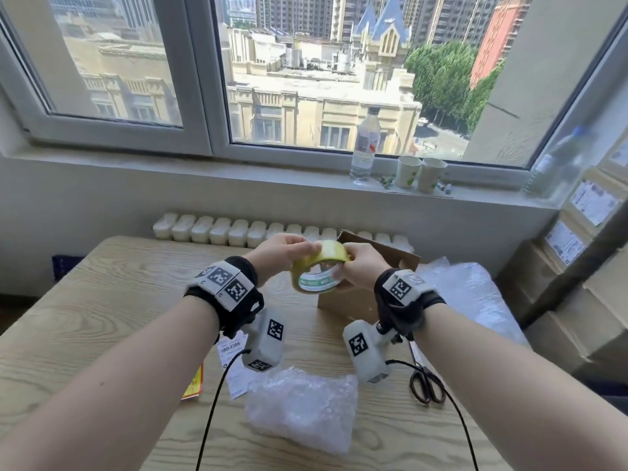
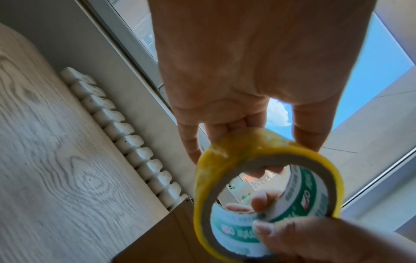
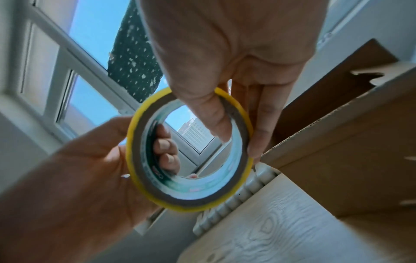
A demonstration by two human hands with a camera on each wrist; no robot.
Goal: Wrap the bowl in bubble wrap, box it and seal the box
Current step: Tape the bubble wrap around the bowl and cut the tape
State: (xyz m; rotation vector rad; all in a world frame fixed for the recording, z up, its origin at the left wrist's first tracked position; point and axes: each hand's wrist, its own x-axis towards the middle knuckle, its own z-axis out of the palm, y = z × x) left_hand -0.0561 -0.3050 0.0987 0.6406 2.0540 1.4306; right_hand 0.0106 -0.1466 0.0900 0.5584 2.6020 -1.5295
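Lying nearest us on the tabletop is the bubble-wrap bundle, the bowl inside hidden; scissors rest to its right. Above it we hold a yellow tape roll: left hand curled over its rim, right hand pinching it, thumb through the core. Behind stands the cardboard box, flaps up, contents unseen. Only our right wrist view shows the thumb inside; only the head view shows the bundle.
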